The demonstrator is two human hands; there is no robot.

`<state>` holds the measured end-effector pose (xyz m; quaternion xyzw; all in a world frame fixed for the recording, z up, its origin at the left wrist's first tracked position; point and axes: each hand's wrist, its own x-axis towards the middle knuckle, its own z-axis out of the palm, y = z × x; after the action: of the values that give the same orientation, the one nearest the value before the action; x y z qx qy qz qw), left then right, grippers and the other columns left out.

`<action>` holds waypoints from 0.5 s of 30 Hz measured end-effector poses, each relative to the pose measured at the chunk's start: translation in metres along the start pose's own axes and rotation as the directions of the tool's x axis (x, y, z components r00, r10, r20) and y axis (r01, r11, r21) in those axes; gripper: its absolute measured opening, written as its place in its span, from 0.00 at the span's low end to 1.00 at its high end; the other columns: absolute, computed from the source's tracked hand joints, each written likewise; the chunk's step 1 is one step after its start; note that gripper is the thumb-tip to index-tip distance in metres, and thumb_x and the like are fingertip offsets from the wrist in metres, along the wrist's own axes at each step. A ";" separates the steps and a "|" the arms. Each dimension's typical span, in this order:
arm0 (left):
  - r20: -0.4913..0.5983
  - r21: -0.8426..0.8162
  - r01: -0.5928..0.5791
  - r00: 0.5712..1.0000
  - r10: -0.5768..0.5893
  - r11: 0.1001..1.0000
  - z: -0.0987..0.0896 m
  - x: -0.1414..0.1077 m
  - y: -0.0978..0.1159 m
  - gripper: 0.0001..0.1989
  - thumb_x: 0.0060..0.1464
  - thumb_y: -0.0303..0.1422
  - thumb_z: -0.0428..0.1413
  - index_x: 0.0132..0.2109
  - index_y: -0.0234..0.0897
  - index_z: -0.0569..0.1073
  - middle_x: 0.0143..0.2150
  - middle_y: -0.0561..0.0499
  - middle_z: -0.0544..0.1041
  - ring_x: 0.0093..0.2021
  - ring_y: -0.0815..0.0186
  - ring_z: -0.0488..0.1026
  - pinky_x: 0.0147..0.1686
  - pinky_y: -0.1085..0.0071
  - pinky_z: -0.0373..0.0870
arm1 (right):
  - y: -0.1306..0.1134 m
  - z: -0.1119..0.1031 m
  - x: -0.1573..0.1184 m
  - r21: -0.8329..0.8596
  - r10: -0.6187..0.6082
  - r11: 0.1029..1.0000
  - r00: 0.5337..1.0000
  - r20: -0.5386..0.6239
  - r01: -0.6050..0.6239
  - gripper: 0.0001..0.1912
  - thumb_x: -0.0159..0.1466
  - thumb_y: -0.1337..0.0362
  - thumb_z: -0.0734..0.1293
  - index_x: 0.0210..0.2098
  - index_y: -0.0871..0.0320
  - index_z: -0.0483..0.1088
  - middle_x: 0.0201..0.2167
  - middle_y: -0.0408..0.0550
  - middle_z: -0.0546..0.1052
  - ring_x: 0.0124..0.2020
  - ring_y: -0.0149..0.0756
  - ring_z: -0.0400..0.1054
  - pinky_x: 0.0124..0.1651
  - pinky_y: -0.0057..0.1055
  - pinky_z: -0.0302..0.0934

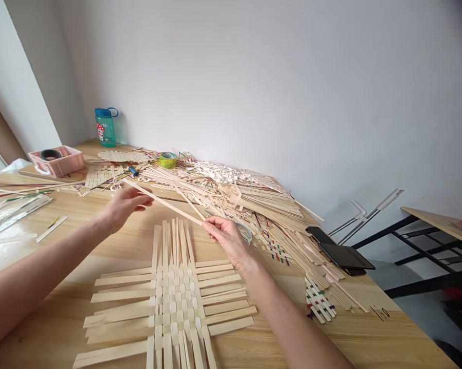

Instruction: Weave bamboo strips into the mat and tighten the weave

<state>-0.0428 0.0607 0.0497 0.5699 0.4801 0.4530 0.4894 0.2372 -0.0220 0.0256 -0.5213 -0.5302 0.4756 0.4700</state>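
Observation:
A long thin bamboo strip (pixel 163 202) runs across the view between my two hands. My left hand (pixel 125 206) grips it near its far end, and my right hand (pixel 223 237) pinches its lower end. Below them on the wooden table (pixel 49 269) lies a large flat weave of pale bamboo strips (pixel 176 287), crossed over and under at its centre. Its long upright strips reach up just under the held strip without touching it. A roll of clear tape (pixel 245 231) sits partly hidden behind my right hand.
A heap of loose bamboo strips and shavings (pixel 254 202) covers the table's far side, with a small coloured weave (pixel 318 301). Around it are a green-and-yellow tape roll (pixel 168 160), a blue spool (pixel 133 171), a dark tablet (pixel 346 256), a pink basket (pixel 57 162), and a teal bottle (pixel 106 128).

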 end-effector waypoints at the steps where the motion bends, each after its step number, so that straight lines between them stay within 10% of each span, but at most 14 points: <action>1: -0.125 -0.040 0.009 0.992 -0.014 0.999 -0.007 0.005 0.001 0.21 0.42 0.41 0.64 0.42 0.35 0.73 0.38 0.46 0.79 0.40 0.60 0.77 0.38 0.65 0.72 | 0.000 0.000 0.001 -0.013 -0.009 1.000 1.000 -0.021 0.009 0.25 0.49 0.43 0.74 0.30 0.59 0.72 0.22 0.39 0.65 0.24 0.28 0.55 0.26 0.26 0.50; 5: -0.494 0.178 -0.159 0.839 0.228 0.971 -0.019 0.007 0.015 0.19 0.50 0.33 0.57 0.50 0.37 0.68 0.49 0.44 0.76 0.48 0.58 0.74 0.42 0.65 0.71 | -0.004 0.003 -0.003 -0.091 -0.072 0.993 0.997 -0.042 0.068 0.24 0.52 0.42 0.73 0.27 0.59 0.71 0.21 0.38 0.63 0.24 0.27 0.52 0.27 0.27 0.49; 8: -0.116 0.475 -0.398 0.856 0.504 0.785 -0.003 -0.013 0.023 0.14 0.59 0.39 0.52 0.50 0.39 0.71 0.50 0.45 0.77 0.50 0.57 0.73 0.42 0.65 0.70 | -0.011 0.011 -0.010 -0.125 -0.119 0.984 0.991 0.054 0.125 0.22 0.56 0.45 0.72 0.26 0.58 0.71 0.21 0.39 0.63 0.25 0.28 0.53 0.28 0.28 0.50; 12: 0.438 0.553 -0.549 0.831 0.342 0.627 0.030 -0.039 0.021 0.20 0.67 0.43 0.44 0.33 0.38 0.72 0.30 0.50 0.75 0.31 0.65 0.70 0.34 0.69 0.63 | -0.015 0.019 -0.016 -0.168 -0.153 0.971 0.982 0.112 0.170 0.21 0.59 0.45 0.70 0.26 0.57 0.70 0.21 0.39 0.63 0.25 0.29 0.54 0.29 0.28 0.51; 15: 0.489 0.607 -0.499 0.848 0.205 0.618 0.033 -0.042 0.024 0.22 0.64 0.43 0.46 0.24 0.37 0.65 0.21 0.53 0.66 0.24 0.68 0.61 0.27 0.70 0.54 | -0.010 0.019 -0.014 -0.147 -0.140 0.977 0.984 0.114 0.156 0.22 0.59 0.43 0.70 0.28 0.57 0.70 0.21 0.39 0.65 0.24 0.30 0.58 0.29 0.28 0.54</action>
<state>-0.0132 0.0134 0.0680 0.8732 0.3910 0.2019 0.2095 0.2170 -0.0364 0.0337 -0.4902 -0.6267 0.4227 0.4340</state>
